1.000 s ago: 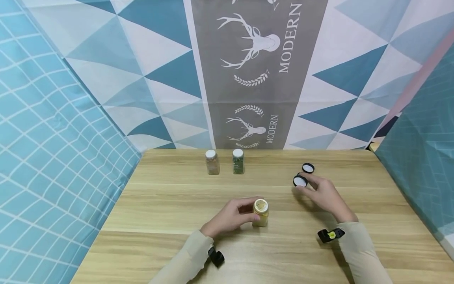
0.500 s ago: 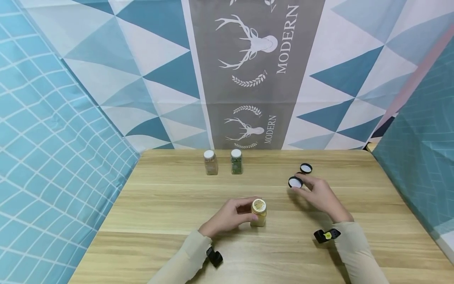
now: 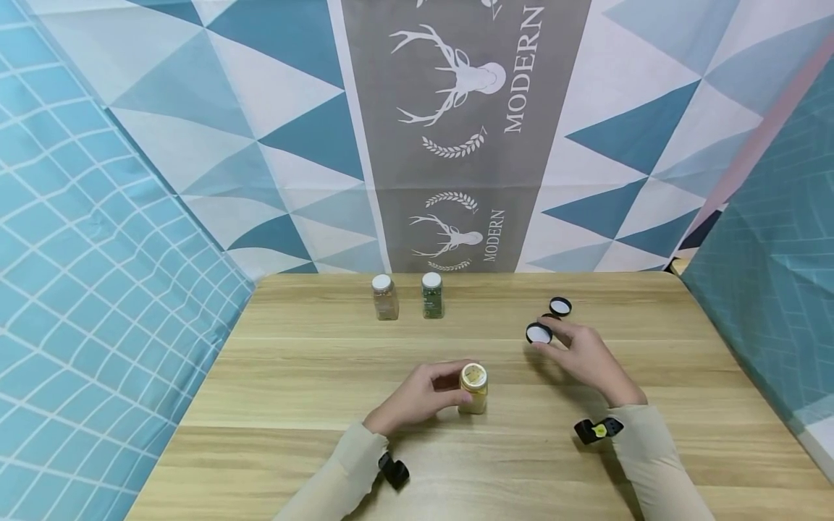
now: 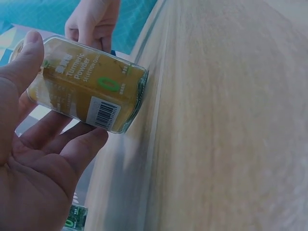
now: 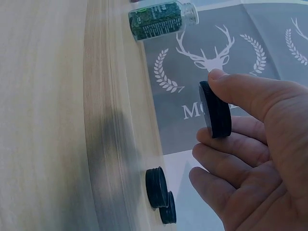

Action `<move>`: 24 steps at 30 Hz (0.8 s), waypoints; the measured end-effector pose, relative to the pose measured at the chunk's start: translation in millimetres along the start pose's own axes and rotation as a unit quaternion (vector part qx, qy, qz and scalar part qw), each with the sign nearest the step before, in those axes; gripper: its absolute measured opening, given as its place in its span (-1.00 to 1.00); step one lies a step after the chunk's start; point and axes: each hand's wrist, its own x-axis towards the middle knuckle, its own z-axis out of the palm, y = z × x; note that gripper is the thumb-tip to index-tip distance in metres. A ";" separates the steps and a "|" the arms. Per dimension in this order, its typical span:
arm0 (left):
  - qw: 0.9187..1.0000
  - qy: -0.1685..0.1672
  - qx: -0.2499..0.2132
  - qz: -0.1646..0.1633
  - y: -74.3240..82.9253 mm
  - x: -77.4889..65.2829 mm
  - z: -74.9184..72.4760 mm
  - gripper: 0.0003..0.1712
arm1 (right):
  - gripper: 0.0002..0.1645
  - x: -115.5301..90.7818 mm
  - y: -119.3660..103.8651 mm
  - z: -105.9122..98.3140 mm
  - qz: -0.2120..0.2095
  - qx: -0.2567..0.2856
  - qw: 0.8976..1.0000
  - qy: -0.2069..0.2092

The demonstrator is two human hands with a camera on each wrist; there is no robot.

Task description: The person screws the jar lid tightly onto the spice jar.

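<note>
My left hand grips a glass jar of turmeric powder, thumb on one side and fingers on the other. The jar stands upright and uncapped, its mouth facing up with yellow powder showing at the top. In the left wrist view its label and barcode are readable on the turmeric jar. My right hand pinches a black lid by its rim between thumb and fingers, white lining facing the head camera. The right wrist view has this black lid raised off the table, tilted on edge.
Two black lids lie on the wooden table beyond my right hand, the farther lid with its white inside up. At the back stand a jar with reddish-brown contents and a jar of green flakes, both with white tops.
The right hand has moved slightly left with the black lid, away from the two lids on the table. My left hand keeps its grip on the turmeric jar; the head view has shifted a little.
</note>
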 end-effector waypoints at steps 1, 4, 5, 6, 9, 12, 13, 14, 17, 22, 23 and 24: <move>1.000 0.001 0.000 -0.001 0.1 -0.2 0.0 -0.31 | -0.27 0.0 -0.2 0.3 -0.001 0.001 1.000 0.000; 1.000 0.004 -0.002 -0.001 0.1 -0.5 0.3 -0.32 | -0.28 -0.2 -0.6 0.8 -0.004 0.003 1.000 0.000; 1.000 0.005 -0.001 -0.001 0.0 -0.6 0.4 -0.32 | -0.28 -0.2 -0.9 0.5 -0.005 0.003 1.000 0.000; 1.000 0.005 -0.002 -0.001 -0.2 -0.6 0.5 -0.32 | -0.28 -0.5 -1.1 0.3 -0.006 0.004 1.000 -0.001; 1.000 0.005 -0.004 -0.001 -0.8 -0.5 0.5 -0.33 | -0.28 -1.1 -1.7 -0.8 -0.005 0.004 1.000 -0.002; 1.000 0.004 -0.007 -0.003 -1.2 -0.3 0.9 -0.34 | -0.27 -1.8 -1.9 -2.1 -0.002 0.006 1.000 -0.003; 1.000 0.005 -0.007 -0.002 -1.3 -0.3 1.0 -0.35 | -0.26 -1.7 -2.4 -2.3 -0.003 0.006 1.000 -0.004; 1.000 0.006 -0.006 -0.002 -1.2 -0.4 0.9 -0.35 | -0.26 -1.3 -3.0 -2.5 -0.004 0.009 1.000 -0.004; 1.000 0.012 0.001 0.000 -1.6 -0.4 0.6 -0.36 | -0.27 -0.6 -6.2 -3.1 -0.008 0.012 1.000 -0.005; 1.000 0.018 0.012 0.002 -2.3 0.1 1.2 -0.36 | -0.31 -1.5 -11.3 -4.3 -0.011 0.014 1.000 -0.003; 1.000 0.018 0.012 0.001 -2.4 0.3 1.6 -0.36 | -0.31 -1.9 -11.7 -4.3 -0.012 0.015 1.000 -0.002; 1.000 0.018 0.012 0.001 -2.4 0.3 2.0 -0.36 | -0.32 -2.1 -12.1 -4.2 -0.013 0.016 1.000 -0.002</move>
